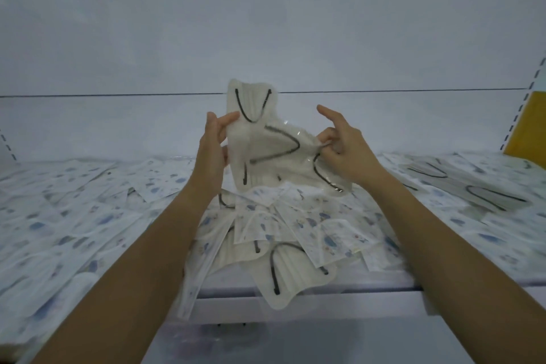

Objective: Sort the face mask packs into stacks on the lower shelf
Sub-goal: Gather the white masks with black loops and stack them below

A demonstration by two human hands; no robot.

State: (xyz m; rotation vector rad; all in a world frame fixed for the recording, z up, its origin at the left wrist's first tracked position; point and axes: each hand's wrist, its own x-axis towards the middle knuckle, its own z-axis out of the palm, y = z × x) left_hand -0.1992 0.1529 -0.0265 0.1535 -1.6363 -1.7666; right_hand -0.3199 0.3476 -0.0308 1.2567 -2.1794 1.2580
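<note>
Head view showed the left hand (211, 151) gripping and the right hand (344, 146) pinching cream black-looped face mask packs in clear wrap (257, 142) above the white shelf (384, 282) middle. White blue-patterned mask packs (295, 221) lay scattered edge to edge, so sorting looked barely begun.

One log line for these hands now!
left hand: holds cream packs | right hand: pinches their edge | pile: unsorted on shelf

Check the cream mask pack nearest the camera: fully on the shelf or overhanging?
Overhanging. The cream mask pack has its near corner past the shelf edge; printed packs lie on its far end.
</note>
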